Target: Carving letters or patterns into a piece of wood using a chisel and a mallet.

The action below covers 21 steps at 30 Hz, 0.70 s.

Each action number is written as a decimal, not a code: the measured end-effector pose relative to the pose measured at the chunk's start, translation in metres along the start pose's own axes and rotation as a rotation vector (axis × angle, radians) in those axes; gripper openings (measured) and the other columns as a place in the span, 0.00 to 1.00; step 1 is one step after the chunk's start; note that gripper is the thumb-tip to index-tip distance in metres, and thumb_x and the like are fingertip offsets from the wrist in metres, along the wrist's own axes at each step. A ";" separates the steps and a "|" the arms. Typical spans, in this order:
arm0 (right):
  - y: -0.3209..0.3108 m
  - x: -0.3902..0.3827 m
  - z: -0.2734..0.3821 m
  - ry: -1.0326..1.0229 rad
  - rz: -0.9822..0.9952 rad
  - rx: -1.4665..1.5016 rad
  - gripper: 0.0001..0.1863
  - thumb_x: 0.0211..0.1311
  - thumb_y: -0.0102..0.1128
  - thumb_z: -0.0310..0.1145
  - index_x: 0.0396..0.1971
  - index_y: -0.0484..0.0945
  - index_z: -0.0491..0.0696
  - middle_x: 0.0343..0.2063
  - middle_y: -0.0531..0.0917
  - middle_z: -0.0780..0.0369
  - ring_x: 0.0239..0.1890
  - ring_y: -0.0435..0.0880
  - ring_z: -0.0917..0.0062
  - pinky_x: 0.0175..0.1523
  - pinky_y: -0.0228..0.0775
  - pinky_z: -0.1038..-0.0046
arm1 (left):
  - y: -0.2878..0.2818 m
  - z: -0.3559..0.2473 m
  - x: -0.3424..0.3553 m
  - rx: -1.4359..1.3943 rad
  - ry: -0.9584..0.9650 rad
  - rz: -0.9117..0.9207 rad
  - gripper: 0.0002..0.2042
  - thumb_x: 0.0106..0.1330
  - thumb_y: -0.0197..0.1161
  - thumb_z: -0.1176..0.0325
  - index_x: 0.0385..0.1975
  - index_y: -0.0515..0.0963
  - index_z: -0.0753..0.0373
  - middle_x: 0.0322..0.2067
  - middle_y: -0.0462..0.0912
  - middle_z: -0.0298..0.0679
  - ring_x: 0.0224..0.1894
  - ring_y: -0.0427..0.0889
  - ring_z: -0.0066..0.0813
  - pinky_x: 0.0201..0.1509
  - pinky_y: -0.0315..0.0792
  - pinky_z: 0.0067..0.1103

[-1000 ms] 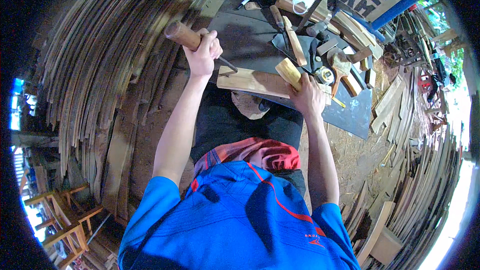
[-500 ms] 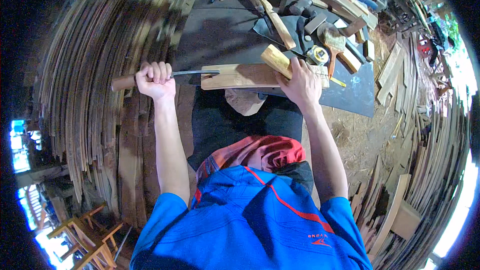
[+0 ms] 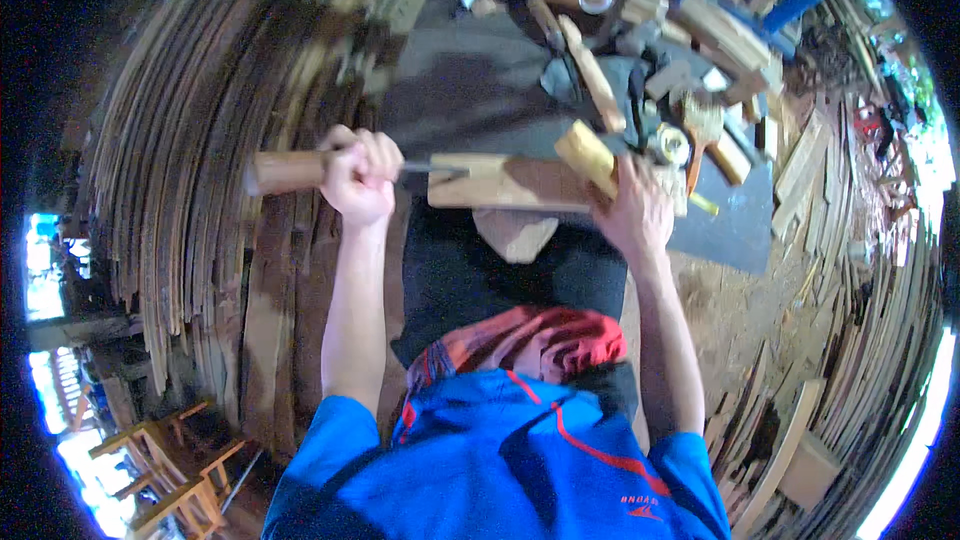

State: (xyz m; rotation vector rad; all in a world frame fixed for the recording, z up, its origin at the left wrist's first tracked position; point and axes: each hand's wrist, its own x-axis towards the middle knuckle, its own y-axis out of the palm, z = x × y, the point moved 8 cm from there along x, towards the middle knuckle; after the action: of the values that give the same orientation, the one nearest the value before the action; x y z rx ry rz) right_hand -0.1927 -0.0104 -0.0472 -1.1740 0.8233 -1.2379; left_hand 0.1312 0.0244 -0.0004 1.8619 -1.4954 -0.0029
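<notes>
My left hand (image 3: 362, 178) is closed round a chisel-like tool, its thick wooden handle (image 3: 285, 172) sticking out to the left. Its narrow metal blade (image 3: 418, 167), blurred, runs right into a notch at the left end of a long wooden block (image 3: 510, 183). The block lies level across the near edge of the dark work surface. My right hand (image 3: 640, 208) is closed over the block's right part, its fingers also against a short yellowish wood piece (image 3: 583, 153) slanting across the top. A pale, blunt wooden end (image 3: 517, 237) shows beneath the block.
Beyond my right hand lie a tape measure (image 3: 672, 144), a brush (image 3: 704, 123), a wooden-handled tool (image 3: 592, 75) and several offcuts on the dark work surface (image 3: 450, 70). Stacked boards (image 3: 200, 160) fill the left side. More planks (image 3: 850, 380) lie right, and wooden furniture (image 3: 165, 470) stands lower left.
My left hand and the tool have moved toward the block, shortening the blade visible between them. The whole view has shifted, so things appear lower and farther right. My right hand keeps its hold.
</notes>
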 end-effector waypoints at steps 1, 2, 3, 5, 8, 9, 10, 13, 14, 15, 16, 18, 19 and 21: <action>0.001 -0.001 0.005 -0.045 -0.036 0.015 0.24 0.52 0.70 0.47 0.39 0.70 0.48 0.36 0.78 0.56 0.40 0.82 0.58 0.41 0.75 0.57 | 0.004 0.002 0.001 0.016 -0.010 0.044 0.12 0.61 0.49 0.69 0.16 0.58 0.55 0.08 0.54 0.28 0.10 0.50 0.20 0.16 0.47 0.23; 0.000 -0.003 0.006 -0.050 -0.067 0.012 0.24 0.51 0.71 0.46 0.39 0.70 0.48 0.37 0.78 0.56 0.40 0.82 0.58 0.41 0.75 0.58 | 0.006 0.005 0.001 0.055 -0.017 0.009 0.12 0.62 0.49 0.69 0.16 0.58 0.55 0.09 0.54 0.29 0.10 0.51 0.21 0.16 0.47 0.23; 0.005 -0.007 0.001 -0.075 -0.085 0.027 0.25 0.50 0.71 0.46 0.40 0.70 0.48 0.37 0.78 0.56 0.40 0.82 0.58 0.40 0.75 0.58 | 0.008 0.012 0.000 0.088 -0.024 -0.028 0.12 0.63 0.49 0.68 0.17 0.58 0.55 0.09 0.54 0.29 0.10 0.52 0.21 0.15 0.48 0.23; 0.007 -0.012 -0.001 -0.048 -0.023 0.034 0.25 0.51 0.71 0.47 0.41 0.70 0.49 0.37 0.78 0.56 0.39 0.82 0.58 0.39 0.76 0.59 | 0.008 0.021 0.001 0.021 -0.048 -0.082 0.11 0.61 0.49 0.77 0.18 0.59 0.58 0.10 0.59 0.30 0.10 0.56 0.19 0.14 0.52 0.21; 0.003 -0.017 -0.001 -0.054 -0.082 0.030 0.23 0.55 0.66 0.50 0.36 0.70 0.47 0.31 0.79 0.55 0.35 0.82 0.57 0.37 0.73 0.57 | 0.021 0.024 0.000 0.003 -0.098 -0.132 0.12 0.62 0.51 0.80 0.19 0.61 0.59 0.11 0.61 0.28 0.11 0.58 0.16 0.14 0.52 0.18; 0.005 -0.019 -0.004 -0.059 -0.080 0.020 0.23 0.55 0.67 0.50 0.35 0.70 0.47 0.31 0.79 0.55 0.35 0.82 0.57 0.37 0.73 0.57 | 0.024 0.026 -0.001 0.011 -0.113 -0.139 0.13 0.63 0.52 0.81 0.19 0.61 0.59 0.12 0.62 0.28 0.11 0.58 0.16 0.14 0.52 0.18; 0.005 -0.018 -0.003 -0.060 -0.085 0.028 0.23 0.54 0.67 0.50 0.35 0.70 0.47 0.31 0.79 0.55 0.35 0.82 0.57 0.37 0.73 0.57 | 0.025 0.025 -0.001 0.000 -0.101 -0.108 0.14 0.63 0.54 0.81 0.18 0.62 0.59 0.12 0.63 0.28 0.11 0.60 0.15 0.14 0.53 0.18; 0.000 -0.017 0.000 -0.054 -0.095 0.036 0.25 0.54 0.66 0.52 0.37 0.71 0.46 0.33 0.80 0.54 0.38 0.82 0.56 0.39 0.73 0.56 | 0.031 0.033 -0.007 0.036 -0.127 -0.065 0.10 0.63 0.59 0.80 0.21 0.69 0.60 0.14 0.66 0.27 0.14 0.64 0.14 0.16 0.56 0.17; 0.003 -0.017 -0.002 -0.060 -0.096 0.032 0.25 0.55 0.66 0.53 0.37 0.71 0.46 0.33 0.80 0.53 0.38 0.82 0.56 0.40 0.73 0.56 | 0.033 0.035 -0.012 0.038 -0.139 -0.063 0.09 0.63 0.61 0.79 0.22 0.71 0.59 0.15 0.68 0.26 0.15 0.65 0.13 0.18 0.57 0.16; 0.005 -0.017 -0.004 -0.067 -0.095 0.027 0.26 0.55 0.65 0.53 0.38 0.71 0.45 0.34 0.80 0.53 0.39 0.82 0.56 0.40 0.73 0.56 | 0.037 0.036 -0.013 0.084 -0.151 -0.059 0.11 0.62 0.63 0.78 0.20 0.70 0.59 0.15 0.69 0.26 0.16 0.66 0.12 0.19 0.57 0.16; 0.003 -0.015 -0.003 -0.073 -0.095 0.035 0.25 0.56 0.65 0.53 0.37 0.71 0.45 0.34 0.80 0.53 0.39 0.82 0.56 0.40 0.73 0.56 | 0.040 0.035 -0.014 0.129 -0.158 -0.068 0.11 0.62 0.63 0.78 0.19 0.70 0.58 0.15 0.69 0.26 0.16 0.66 0.12 0.19 0.57 0.16; 0.006 -0.015 -0.005 -0.086 -0.093 0.050 0.24 0.56 0.64 0.53 0.36 0.71 0.46 0.33 0.80 0.53 0.39 0.82 0.56 0.40 0.73 0.56 | 0.047 0.034 -0.011 0.209 -0.143 -0.042 0.13 0.61 0.65 0.77 0.17 0.70 0.58 0.15 0.70 0.25 0.17 0.67 0.13 0.21 0.58 0.16; 0.007 -0.015 -0.006 -0.089 -0.092 0.058 0.24 0.56 0.64 0.53 0.36 0.71 0.46 0.33 0.80 0.53 0.39 0.82 0.56 0.40 0.73 0.56 | 0.048 0.033 -0.009 0.198 -0.129 -0.040 0.13 0.61 0.65 0.77 0.17 0.70 0.58 0.15 0.70 0.25 0.17 0.67 0.13 0.21 0.58 0.16; 0.010 -0.012 -0.009 -0.080 -0.101 0.027 0.24 0.57 0.64 0.53 0.36 0.71 0.46 0.33 0.80 0.54 0.38 0.81 0.56 0.41 0.73 0.56 | 0.053 0.034 -0.010 0.211 -0.164 -0.027 0.12 0.61 0.65 0.75 0.18 0.71 0.59 0.15 0.70 0.25 0.18 0.67 0.13 0.22 0.59 0.18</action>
State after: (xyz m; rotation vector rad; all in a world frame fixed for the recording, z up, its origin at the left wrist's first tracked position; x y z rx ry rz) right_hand -0.2010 -0.0010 -0.0604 -1.2476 0.6933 -1.2718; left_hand 0.0692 0.0121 -0.0010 2.0925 -1.6343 -0.0108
